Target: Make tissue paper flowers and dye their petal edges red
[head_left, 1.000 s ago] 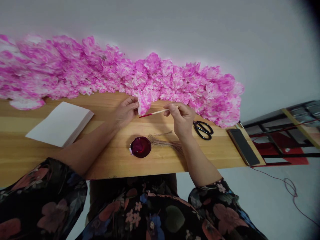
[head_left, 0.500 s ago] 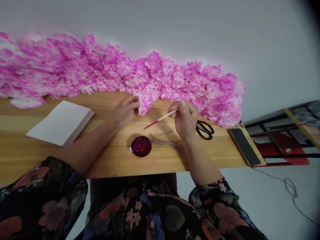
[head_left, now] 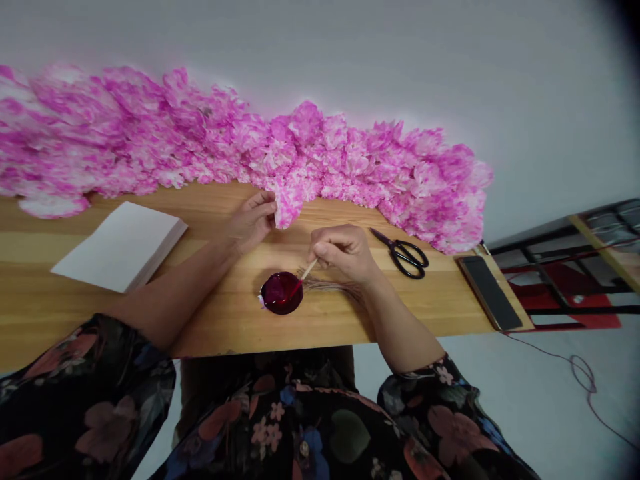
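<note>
The left hand [head_left: 254, 221] pinches a mottled pink paper petal [head_left: 288, 205] toward the table's [head_left: 220, 333] far side; the right hand [head_left: 345, 252] grips a slim stick [head_left: 309, 269], its red end in the bowl [head_left: 283, 308] near the front edge. Seemingly it is being loaded with red liquid; lifting it clear calls for a steady, drip-free draw.

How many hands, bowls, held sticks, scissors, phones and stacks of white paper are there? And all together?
Left hand and right hand: 2
Bowl: 1
Held stick: 1
Scissors: 1
Phone: 1
Paper stack: 1
Total: 7
</note>
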`<state>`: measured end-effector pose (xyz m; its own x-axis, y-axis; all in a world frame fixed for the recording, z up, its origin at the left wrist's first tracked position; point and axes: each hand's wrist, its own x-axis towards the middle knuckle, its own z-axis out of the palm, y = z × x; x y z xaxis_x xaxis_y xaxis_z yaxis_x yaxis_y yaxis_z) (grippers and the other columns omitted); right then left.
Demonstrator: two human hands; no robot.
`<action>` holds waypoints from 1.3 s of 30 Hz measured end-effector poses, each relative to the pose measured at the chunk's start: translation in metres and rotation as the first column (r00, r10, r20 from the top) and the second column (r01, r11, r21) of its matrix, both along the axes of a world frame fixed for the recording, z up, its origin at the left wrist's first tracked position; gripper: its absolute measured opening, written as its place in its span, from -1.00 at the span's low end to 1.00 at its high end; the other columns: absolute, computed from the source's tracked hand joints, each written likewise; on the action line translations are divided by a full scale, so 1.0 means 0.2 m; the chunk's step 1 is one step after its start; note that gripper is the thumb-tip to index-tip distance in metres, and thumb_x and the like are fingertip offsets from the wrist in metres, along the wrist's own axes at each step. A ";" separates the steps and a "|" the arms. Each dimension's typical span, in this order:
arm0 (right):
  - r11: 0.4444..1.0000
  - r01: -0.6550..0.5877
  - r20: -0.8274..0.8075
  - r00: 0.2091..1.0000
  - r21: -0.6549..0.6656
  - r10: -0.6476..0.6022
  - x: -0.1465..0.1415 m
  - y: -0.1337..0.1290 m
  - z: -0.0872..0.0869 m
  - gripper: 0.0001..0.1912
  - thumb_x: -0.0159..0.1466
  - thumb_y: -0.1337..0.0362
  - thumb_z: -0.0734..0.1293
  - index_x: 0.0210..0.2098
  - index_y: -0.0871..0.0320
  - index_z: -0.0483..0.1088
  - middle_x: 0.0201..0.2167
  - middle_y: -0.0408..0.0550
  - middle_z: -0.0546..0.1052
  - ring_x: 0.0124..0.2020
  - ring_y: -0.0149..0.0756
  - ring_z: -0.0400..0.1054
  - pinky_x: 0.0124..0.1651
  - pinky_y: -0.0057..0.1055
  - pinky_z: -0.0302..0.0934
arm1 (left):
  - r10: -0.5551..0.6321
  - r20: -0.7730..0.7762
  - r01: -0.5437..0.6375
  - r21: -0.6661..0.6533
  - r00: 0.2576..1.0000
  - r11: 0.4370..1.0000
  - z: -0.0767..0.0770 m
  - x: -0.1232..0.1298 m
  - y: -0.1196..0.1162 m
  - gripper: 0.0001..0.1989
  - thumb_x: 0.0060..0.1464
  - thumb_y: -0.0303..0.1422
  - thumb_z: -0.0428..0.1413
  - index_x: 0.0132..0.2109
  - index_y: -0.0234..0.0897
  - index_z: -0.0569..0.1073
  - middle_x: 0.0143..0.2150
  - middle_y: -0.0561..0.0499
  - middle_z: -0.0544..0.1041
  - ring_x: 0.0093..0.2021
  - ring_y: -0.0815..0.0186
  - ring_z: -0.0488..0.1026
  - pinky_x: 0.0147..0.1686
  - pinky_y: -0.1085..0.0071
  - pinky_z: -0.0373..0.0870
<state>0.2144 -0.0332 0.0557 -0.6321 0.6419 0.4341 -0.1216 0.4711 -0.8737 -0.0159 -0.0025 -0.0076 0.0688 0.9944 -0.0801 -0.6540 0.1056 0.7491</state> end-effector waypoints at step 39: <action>0.792 0.600 -0.238 0.789 0.109 -0.566 -0.02 0.05 -0.04 -0.52 0.43 -0.22 0.46 -0.32 0.04 0.65 -0.54 -0.25 0.59 -0.51 -0.43 0.49 -0.35 -0.42 0.40 | -0.030 -0.033 0.032 0.063 0.999 0.998 -0.03 -0.01 0.01 -0.77 0.03 -0.50 0.41 -0.19 -0.22 0.56 -0.32 0.11 0.57 -0.32 0.36 0.45 -0.23 0.41 0.41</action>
<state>0.2096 -0.0226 0.0482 -0.0584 0.7665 0.6395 0.0759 0.6422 -0.7628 -0.0180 -0.0013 -0.0127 0.0979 0.9950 -0.0197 -0.6266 0.0770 0.7755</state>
